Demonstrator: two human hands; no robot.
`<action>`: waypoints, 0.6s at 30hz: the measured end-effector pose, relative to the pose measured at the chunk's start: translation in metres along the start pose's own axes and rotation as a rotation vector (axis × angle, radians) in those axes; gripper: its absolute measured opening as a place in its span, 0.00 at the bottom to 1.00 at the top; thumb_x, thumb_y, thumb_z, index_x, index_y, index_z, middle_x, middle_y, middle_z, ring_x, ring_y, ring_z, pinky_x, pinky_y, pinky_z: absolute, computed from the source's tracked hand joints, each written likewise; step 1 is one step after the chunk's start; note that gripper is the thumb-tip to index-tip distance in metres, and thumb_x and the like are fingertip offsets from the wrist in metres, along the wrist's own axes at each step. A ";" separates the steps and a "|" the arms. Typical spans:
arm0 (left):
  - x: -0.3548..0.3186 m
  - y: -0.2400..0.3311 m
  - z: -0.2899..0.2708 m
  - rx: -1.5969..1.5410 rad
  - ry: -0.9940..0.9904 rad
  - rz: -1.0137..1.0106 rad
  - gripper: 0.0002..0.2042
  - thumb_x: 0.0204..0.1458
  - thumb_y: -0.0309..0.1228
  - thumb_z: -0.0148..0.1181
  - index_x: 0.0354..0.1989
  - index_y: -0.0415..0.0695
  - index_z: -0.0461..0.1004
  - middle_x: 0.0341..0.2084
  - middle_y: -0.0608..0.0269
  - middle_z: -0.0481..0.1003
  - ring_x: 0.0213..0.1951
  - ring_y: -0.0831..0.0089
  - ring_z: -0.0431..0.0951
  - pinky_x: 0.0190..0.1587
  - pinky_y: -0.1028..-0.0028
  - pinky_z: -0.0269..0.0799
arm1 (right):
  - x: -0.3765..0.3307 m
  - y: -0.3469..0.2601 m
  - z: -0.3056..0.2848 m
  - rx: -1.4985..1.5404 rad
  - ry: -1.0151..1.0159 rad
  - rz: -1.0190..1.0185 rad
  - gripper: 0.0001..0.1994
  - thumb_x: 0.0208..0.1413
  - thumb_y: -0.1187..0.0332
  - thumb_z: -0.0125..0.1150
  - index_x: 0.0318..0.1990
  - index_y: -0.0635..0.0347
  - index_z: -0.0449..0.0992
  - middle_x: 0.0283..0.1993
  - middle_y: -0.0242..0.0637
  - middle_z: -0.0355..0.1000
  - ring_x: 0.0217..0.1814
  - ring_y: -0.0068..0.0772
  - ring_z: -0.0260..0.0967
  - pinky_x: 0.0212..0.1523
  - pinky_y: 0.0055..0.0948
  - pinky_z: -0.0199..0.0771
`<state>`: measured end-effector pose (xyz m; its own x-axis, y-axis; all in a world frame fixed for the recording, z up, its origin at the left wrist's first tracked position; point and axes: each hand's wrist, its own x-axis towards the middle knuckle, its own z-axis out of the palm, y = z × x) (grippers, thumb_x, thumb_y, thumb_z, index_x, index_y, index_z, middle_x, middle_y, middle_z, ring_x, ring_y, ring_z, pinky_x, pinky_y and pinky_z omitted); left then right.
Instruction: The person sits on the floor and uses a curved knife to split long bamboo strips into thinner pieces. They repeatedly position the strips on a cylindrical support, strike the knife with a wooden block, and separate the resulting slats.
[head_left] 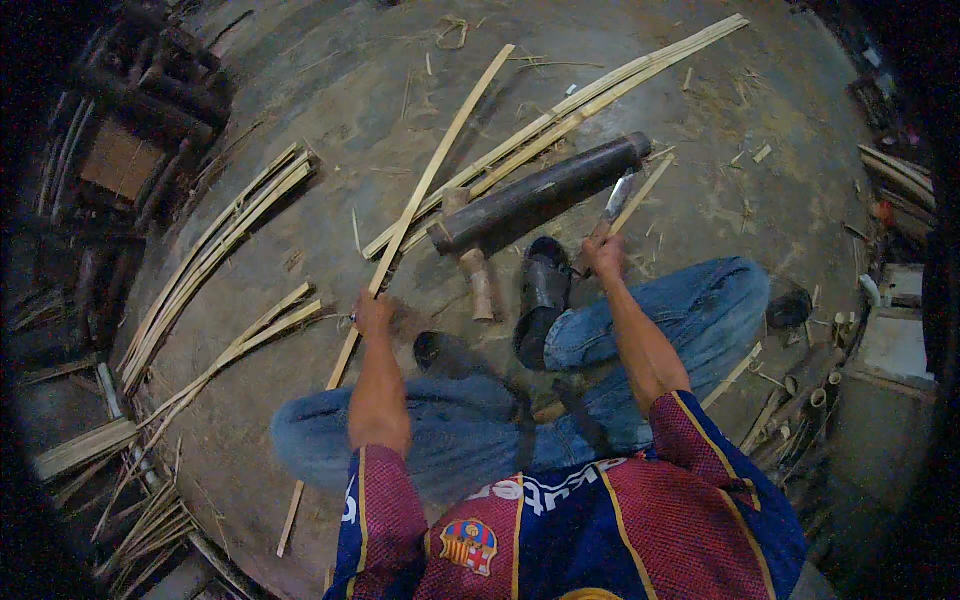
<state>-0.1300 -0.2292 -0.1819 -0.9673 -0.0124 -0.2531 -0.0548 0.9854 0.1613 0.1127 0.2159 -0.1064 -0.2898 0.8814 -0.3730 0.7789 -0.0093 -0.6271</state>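
Observation:
My left hand (375,315) is closed round a long, pale bamboo strip (440,180). The strip runs from the far floor, past the hand, down beside my left knee. In my right hand (605,258) is a knife (618,200), its blade pointing away from me. A short, light strip (643,193) lies along the blade; whether the fingers grip it too, I cannot tell. Between and beyond the hands lies a dark cylindrical log or pipe (545,195). A stubby wooden piece (480,285) sticks out from under its left part toward me.
Long split strips (600,88) lie behind the dark cylinder. More bundles of strips (215,265) spread over the floor at left. Cut bamboo tubes (805,385) are heaped at right. My crossed legs in jeans (670,310) fill the near floor, and small shavings are scattered about.

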 end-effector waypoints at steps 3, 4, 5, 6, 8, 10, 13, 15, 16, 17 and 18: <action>-0.005 0.035 -0.015 -0.023 -0.160 -0.031 0.20 0.51 0.45 0.59 0.47 0.44 0.73 0.44 0.51 0.75 0.49 0.53 0.73 0.51 0.55 0.67 | 0.053 0.050 0.018 0.030 0.077 0.033 0.22 0.49 0.56 0.63 0.44 0.63 0.68 0.41 0.47 0.72 0.43 0.51 0.71 0.42 0.46 0.71; -0.007 0.060 -0.029 -0.046 -0.257 -0.060 0.20 0.51 0.45 0.59 0.45 0.44 0.75 0.40 0.52 0.76 0.46 0.53 0.75 0.48 0.55 0.69 | 0.073 0.075 0.015 0.152 0.090 0.035 0.20 0.49 0.57 0.62 0.44 0.62 0.68 0.39 0.45 0.72 0.39 0.48 0.71 0.39 0.44 0.72; -0.006 0.057 -0.034 -0.092 -0.135 0.079 0.19 0.51 0.46 0.59 0.42 0.43 0.76 0.36 0.53 0.77 0.42 0.54 0.76 0.44 0.57 0.70 | 0.073 0.072 0.018 0.278 0.064 0.019 0.19 0.50 0.58 0.61 0.43 0.60 0.68 0.38 0.42 0.72 0.36 0.45 0.72 0.36 0.43 0.73; -0.004 0.052 -0.041 -0.136 -0.016 0.220 0.19 0.52 0.47 0.58 0.40 0.43 0.76 0.31 0.54 0.77 0.37 0.56 0.77 0.39 0.60 0.70 | 0.072 0.071 0.017 0.504 -0.035 0.106 0.18 0.51 0.57 0.61 0.43 0.59 0.67 0.35 0.40 0.70 0.32 0.40 0.69 0.32 0.40 0.72; -0.007 0.037 -0.054 -0.321 0.025 0.313 0.19 0.53 0.49 0.57 0.35 0.42 0.76 0.24 0.58 0.75 0.29 0.62 0.76 0.32 0.65 0.69 | 0.042 0.029 0.014 0.942 -0.272 0.290 0.18 0.54 0.54 0.60 0.44 0.55 0.66 0.30 0.35 0.67 0.24 0.31 0.65 0.24 0.35 0.70; -0.006 0.080 -0.094 -0.633 -0.160 0.295 0.21 0.54 0.51 0.56 0.30 0.42 0.75 0.18 0.63 0.72 0.22 0.72 0.72 0.26 0.71 0.65 | 0.027 -0.001 -0.001 1.196 -0.175 0.414 0.20 0.56 0.49 0.57 0.45 0.53 0.65 0.26 0.33 0.64 0.20 0.27 0.61 0.20 0.32 0.66; -0.017 0.147 -0.157 -0.756 -0.237 0.389 0.22 0.56 0.53 0.54 0.27 0.44 0.72 0.14 0.70 0.66 0.18 0.81 0.65 0.22 0.78 0.58 | 0.013 -0.020 -0.011 1.366 0.052 0.391 0.23 0.58 0.44 0.53 0.46 0.53 0.63 0.22 0.31 0.59 0.17 0.26 0.57 0.17 0.31 0.63; 0.003 0.154 -0.188 -0.735 -0.182 0.472 0.22 0.58 0.54 0.51 0.26 0.45 0.70 0.12 0.72 0.63 0.15 0.82 0.62 0.20 0.79 0.55 | 0.013 -0.031 -0.003 1.286 0.158 0.303 0.23 0.58 0.43 0.52 0.45 0.53 0.62 0.21 0.31 0.58 0.16 0.26 0.57 0.17 0.30 0.62; 0.000 0.178 -0.213 -0.646 -0.294 0.434 0.23 0.58 0.54 0.50 0.26 0.45 0.70 0.12 0.72 0.63 0.14 0.81 0.62 0.18 0.78 0.55 | 0.018 -0.024 -0.006 1.193 0.236 0.266 0.23 0.59 0.43 0.51 0.44 0.54 0.62 0.21 0.31 0.59 0.15 0.26 0.57 0.16 0.29 0.62; -0.010 0.202 -0.248 -0.552 -0.397 0.390 0.23 0.58 0.55 0.49 0.25 0.46 0.69 0.11 0.73 0.62 0.13 0.81 0.61 0.17 0.78 0.55 | 0.022 -0.018 -0.007 1.097 0.304 0.232 0.22 0.59 0.44 0.51 0.44 0.54 0.63 0.21 0.31 0.59 0.15 0.25 0.57 0.16 0.29 0.61; -0.021 0.224 -0.280 -0.555 -0.436 0.418 0.24 0.58 0.56 0.49 0.25 0.46 0.69 0.11 0.73 0.61 0.12 0.81 0.61 0.16 0.78 0.55 | 0.027 -0.013 -0.007 1.060 0.359 0.120 0.22 0.59 0.45 0.52 0.43 0.55 0.64 0.21 0.30 0.59 0.15 0.25 0.57 0.15 0.28 0.61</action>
<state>-0.1912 -0.0563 0.1270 -0.7582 0.5173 -0.3970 0.0638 0.6647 0.7444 0.0987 0.2437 -0.1034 0.0653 0.9310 -0.3591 -0.1248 -0.3495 -0.9286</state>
